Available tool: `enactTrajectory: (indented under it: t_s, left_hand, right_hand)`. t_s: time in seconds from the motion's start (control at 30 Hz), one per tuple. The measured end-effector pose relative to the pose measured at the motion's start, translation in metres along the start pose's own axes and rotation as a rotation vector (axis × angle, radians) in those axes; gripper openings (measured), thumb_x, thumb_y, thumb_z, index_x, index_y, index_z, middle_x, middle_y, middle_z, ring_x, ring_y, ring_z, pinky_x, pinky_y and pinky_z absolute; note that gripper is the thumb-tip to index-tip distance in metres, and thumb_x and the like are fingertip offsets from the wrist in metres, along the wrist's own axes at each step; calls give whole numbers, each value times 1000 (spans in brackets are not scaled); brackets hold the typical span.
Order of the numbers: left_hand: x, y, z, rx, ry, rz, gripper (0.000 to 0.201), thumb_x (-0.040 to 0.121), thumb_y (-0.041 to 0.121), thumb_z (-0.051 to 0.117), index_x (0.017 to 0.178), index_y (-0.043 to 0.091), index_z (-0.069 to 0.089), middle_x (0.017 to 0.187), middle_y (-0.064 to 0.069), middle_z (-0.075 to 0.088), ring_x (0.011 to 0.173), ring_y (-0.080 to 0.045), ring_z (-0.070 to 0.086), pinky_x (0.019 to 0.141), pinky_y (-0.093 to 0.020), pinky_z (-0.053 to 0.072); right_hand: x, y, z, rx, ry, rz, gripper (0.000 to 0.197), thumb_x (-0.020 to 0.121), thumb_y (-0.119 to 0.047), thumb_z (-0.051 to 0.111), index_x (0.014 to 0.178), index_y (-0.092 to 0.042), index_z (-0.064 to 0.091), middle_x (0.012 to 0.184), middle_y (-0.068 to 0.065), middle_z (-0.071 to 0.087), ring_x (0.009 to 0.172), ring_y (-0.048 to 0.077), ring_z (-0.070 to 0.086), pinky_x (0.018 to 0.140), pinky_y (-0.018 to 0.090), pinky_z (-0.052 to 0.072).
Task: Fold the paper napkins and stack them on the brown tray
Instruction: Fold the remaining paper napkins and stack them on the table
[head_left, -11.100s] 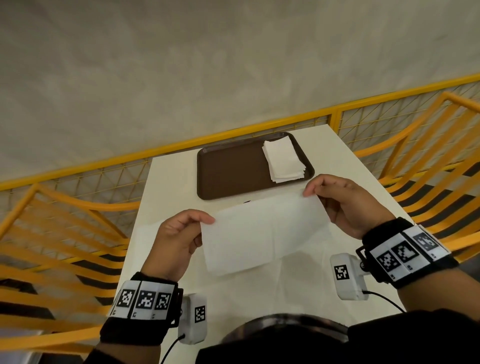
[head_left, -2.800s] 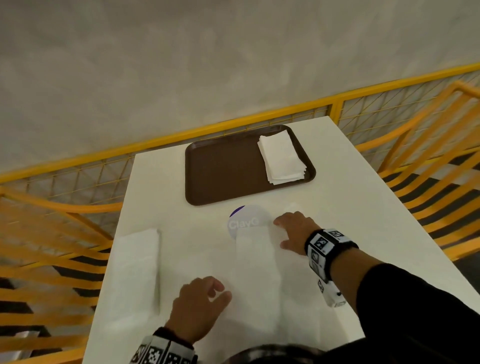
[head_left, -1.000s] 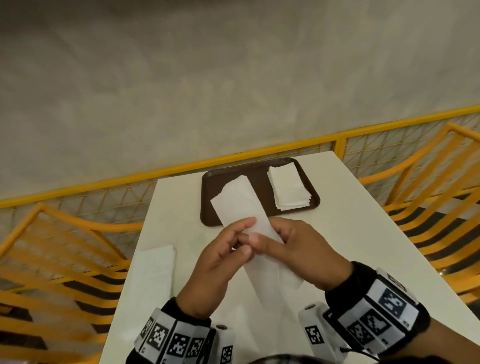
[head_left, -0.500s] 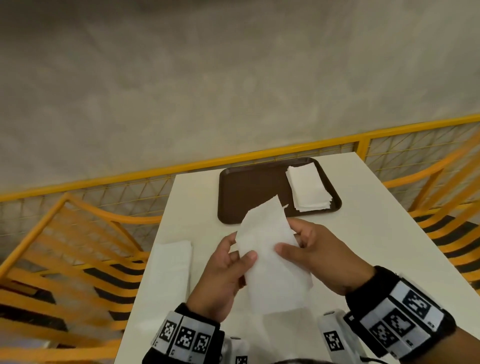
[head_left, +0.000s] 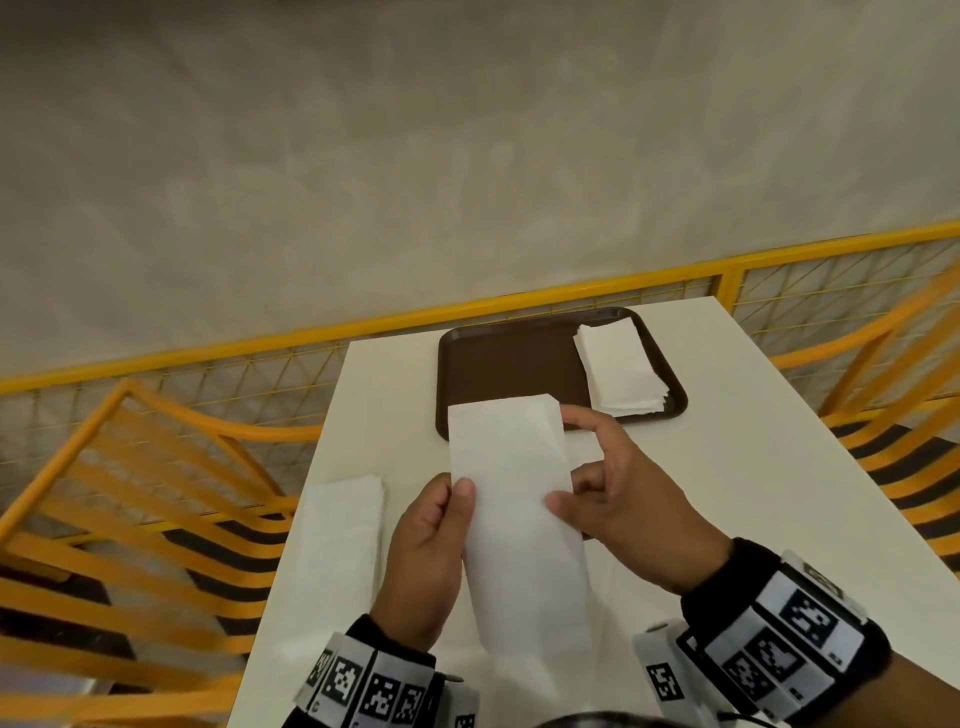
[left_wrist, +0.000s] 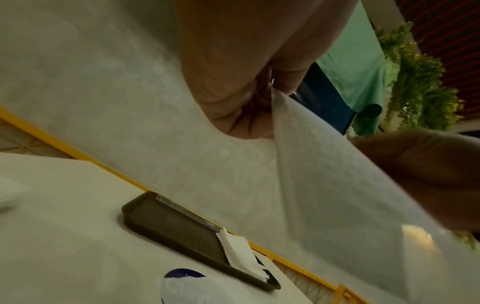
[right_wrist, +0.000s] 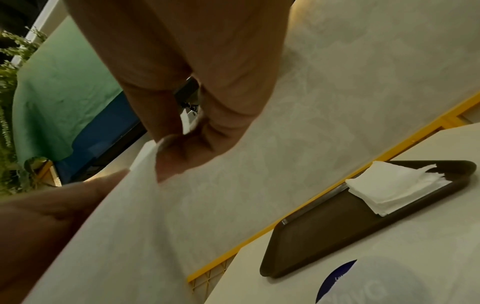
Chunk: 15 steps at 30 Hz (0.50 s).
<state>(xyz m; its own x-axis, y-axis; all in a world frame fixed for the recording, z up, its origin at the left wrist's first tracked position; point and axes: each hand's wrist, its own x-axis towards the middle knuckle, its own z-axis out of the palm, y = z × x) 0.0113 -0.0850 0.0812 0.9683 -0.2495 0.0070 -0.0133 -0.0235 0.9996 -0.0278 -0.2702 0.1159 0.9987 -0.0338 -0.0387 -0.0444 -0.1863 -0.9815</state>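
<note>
A long white paper napkin (head_left: 514, 514), folded into a strip, is held up above the white table (head_left: 753, 467) between both hands. My left hand (head_left: 431, 551) pinches its left edge with thumb on top. My right hand (head_left: 623, 509) pinches the right edge, index finger stretched up along the side. The same napkin (left_wrist: 337, 185) fills the left wrist view, and the napkin (right_wrist: 124, 236) fills the right wrist view too. The brown tray (head_left: 509, 369) lies at the far end of the table. A stack of folded napkins (head_left: 621, 369) sits on its right side.
A pile of unfolded napkins (head_left: 343, 540) lies at the table's left edge. A round blue logo sticker (right_wrist: 337, 281) is on the table near the tray. A yellow mesh railing (head_left: 519, 301) and orange chair backs (head_left: 156, 493) surround the table.
The napkin was lifted off the table and folded into a narrower strip. In the last half second both hands straightened it upright and shifted to its side edges.
</note>
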Motion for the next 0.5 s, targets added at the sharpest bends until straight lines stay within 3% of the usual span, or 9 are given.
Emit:
enactTrajectory:
  t_s: [0.1,0.17,0.23,0.27,0.37,0.43,0.5]
  left_hand:
    - [0,0,0,136,23,103,42,93,49,47,71,15,56,68,-5,59,65,-12,51,60,-33,45]
    - [0,-3,0,213,29,159,45,87,54,43,69,14,53,67,-7,58,64,-14,52,59,-38,48]
    - [-1,-5,1,260,44,211,44,86,55,40,66,16,50,61,0,53,59,-8,48,55,-30,45]
    - [-1,-5,2,281,44,237,45,86,54,39,64,17,48,58,3,50,56,-5,46,53,-25,42]
    - [-1,-4,1,336,23,265,51,86,56,37,66,10,47,59,3,49,56,-4,43,52,-23,40]
    - [1,-3,-5,351,-7,247,54,84,58,38,69,8,49,61,-4,52,58,-11,46,54,-29,43]
    - [4,-1,-13,377,-66,210,57,83,60,39,72,5,50,66,-12,54,62,-24,48,58,-37,45]
  right_hand:
    - [-1,-3,-1,44,77,-52,65,83,-14,71,123,-50,35,87,-3,74,72,22,70,70,29,56]
    - [1,-2,-2,76,144,-91,59,81,-18,72,118,-50,40,91,3,73,76,33,67,76,42,57]
    - [2,-3,-2,88,175,-120,47,78,-26,72,111,-47,47,90,16,70,82,43,64,81,55,54]
    - [2,-4,-2,81,174,-132,39,79,-25,72,106,-44,51,90,15,70,83,40,66,81,55,54]
    - [3,-6,-6,38,128,-147,25,83,-11,72,95,-30,62,93,-4,73,82,18,71,75,38,57]
    - [3,-9,-11,33,51,-137,25,80,-6,73,94,-26,67,91,-2,72,79,18,71,68,31,56]
    - [2,-12,-16,33,-71,-112,34,77,-3,75,101,-26,67,89,4,72,80,23,71,69,32,58]
